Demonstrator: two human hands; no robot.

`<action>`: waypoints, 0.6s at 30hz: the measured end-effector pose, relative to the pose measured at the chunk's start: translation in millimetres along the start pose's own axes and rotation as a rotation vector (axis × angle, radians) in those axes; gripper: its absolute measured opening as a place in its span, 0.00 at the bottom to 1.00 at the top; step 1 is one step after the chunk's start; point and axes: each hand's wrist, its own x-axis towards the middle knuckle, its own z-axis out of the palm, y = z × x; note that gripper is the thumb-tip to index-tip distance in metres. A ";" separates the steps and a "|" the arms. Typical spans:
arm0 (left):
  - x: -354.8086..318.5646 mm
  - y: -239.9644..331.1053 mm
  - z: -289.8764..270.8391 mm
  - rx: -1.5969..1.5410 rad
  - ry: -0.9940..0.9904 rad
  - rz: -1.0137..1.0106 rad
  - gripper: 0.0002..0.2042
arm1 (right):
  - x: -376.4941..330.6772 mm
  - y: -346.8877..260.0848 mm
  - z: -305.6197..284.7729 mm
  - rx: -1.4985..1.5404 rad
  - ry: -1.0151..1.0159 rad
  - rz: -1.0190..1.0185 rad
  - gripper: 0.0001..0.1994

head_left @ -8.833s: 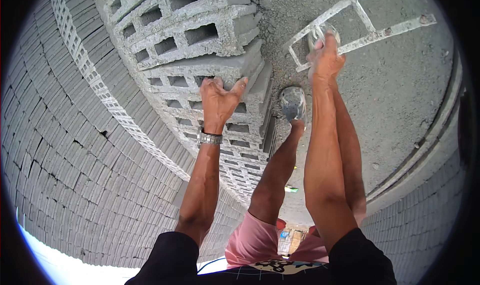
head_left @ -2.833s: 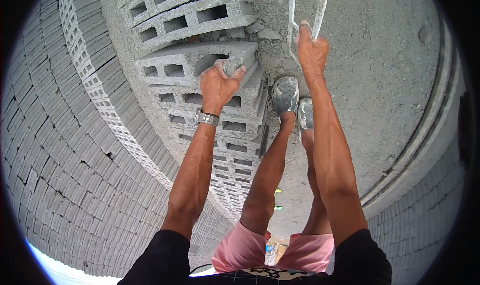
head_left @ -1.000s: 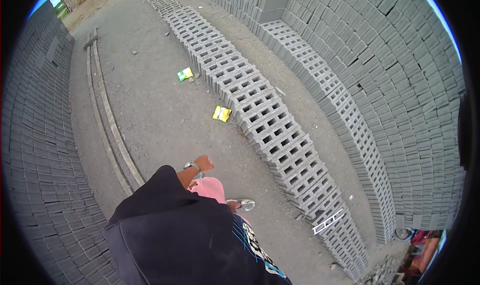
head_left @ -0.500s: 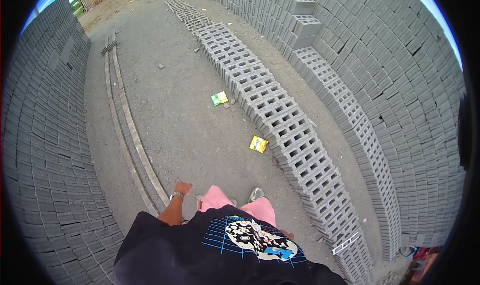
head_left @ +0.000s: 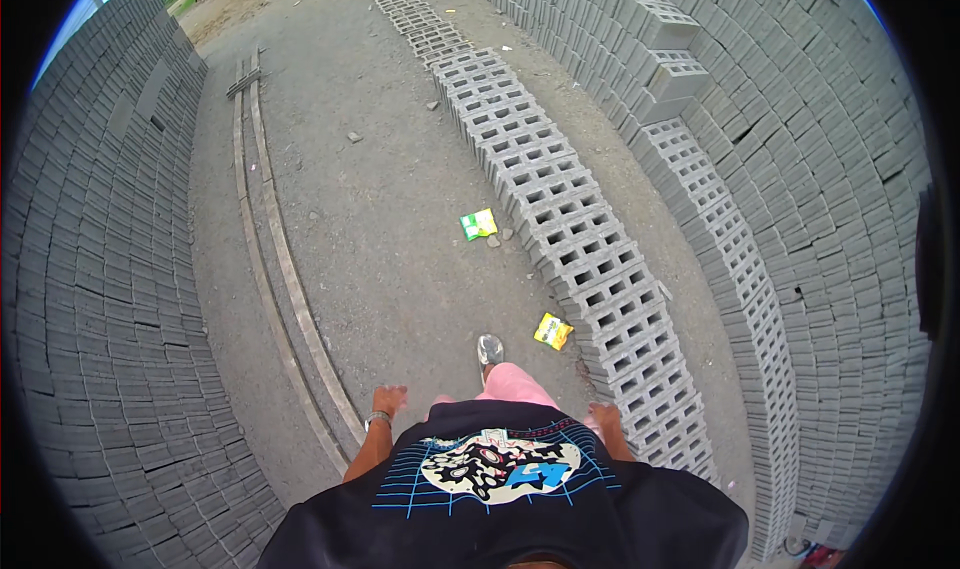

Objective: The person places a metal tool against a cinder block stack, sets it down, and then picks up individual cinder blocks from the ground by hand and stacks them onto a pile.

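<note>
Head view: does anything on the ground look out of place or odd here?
Two crumpled snack wrappers litter the bare ground beside the row of hollow concrete blocks: a green wrapper and a yellow wrapper. Both hands, left hand and right hand, hang empty.

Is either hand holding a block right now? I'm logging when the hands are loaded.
No, the left hand and right hand both hang bare at the person's sides, apart from the row of hollow blocks.

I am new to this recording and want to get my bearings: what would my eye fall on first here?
First, the long row of grey hollow concrete blocks running up the middle right of the dirt yard, with tall stacked grey block walls on both sides. Next, two bright snack wrappers on the ground: a green one and a yellow one beside the row. Both hands, left and right, hang empty.
</note>
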 end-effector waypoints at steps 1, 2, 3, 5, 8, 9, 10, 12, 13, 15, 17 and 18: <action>-8.4 18.8 -9.7 0.023 0.024 0.064 0.17 | 25.6 -10.1 1.6 -0.083 -0.113 0.009 0.17; -13.2 43.6 -29.8 0.081 0.083 0.134 0.17 | 26.2 -54.2 30.1 -0.119 -0.056 0.011 0.18; -15.6 65.4 -44.8 0.086 0.106 0.109 0.17 | 21.4 -114.2 50.1 -0.160 0.024 0.027 0.18; -28.8 98.1 -50.8 -0.128 0.360 0.119 0.16 | 53.1 -194.0 70.2 -0.165 0.003 -0.068 0.17; -14.8 121.5 -66.8 -0.205 0.420 -0.012 0.16 | 102.9 -326.7 123.3 -0.139 -0.011 -0.302 0.16; -9.0 121.1 -71.5 -0.213 0.446 -0.027 0.16 | 97.5 -378.8 153.2 -0.154 -0.085 -0.375 0.16; -2.2 125.1 -67.5 -0.239 0.428 -0.090 0.15 | 99.6 -422.4 172.6 -0.222 -0.100 -0.422 0.16; 24.4 117.9 -75.3 -0.159 0.350 -0.117 0.14 | 104.1 -497.6 212.5 -0.264 -0.121 -0.511 0.17; 45.4 90.8 -89.5 0.183 0.291 0.005 0.13 | 100.7 -529.8 232.2 -0.252 -0.131 -0.511 0.17; 84.2 80.0 -91.4 1.235 0.359 0.383 0.12 | 103.9 -589.9 270.7 -0.402 -0.120 -0.627 0.17; 116.5 107.3 -111.3 0.984 0.175 0.260 0.10 | 111.3 -614.8 284.3 -0.361 -0.119 -0.644 0.17; 129.1 132.5 -125.0 0.936 0.130 0.236 0.09 | 116.8 -623.9 291.5 -0.343 -0.123 -0.592 0.18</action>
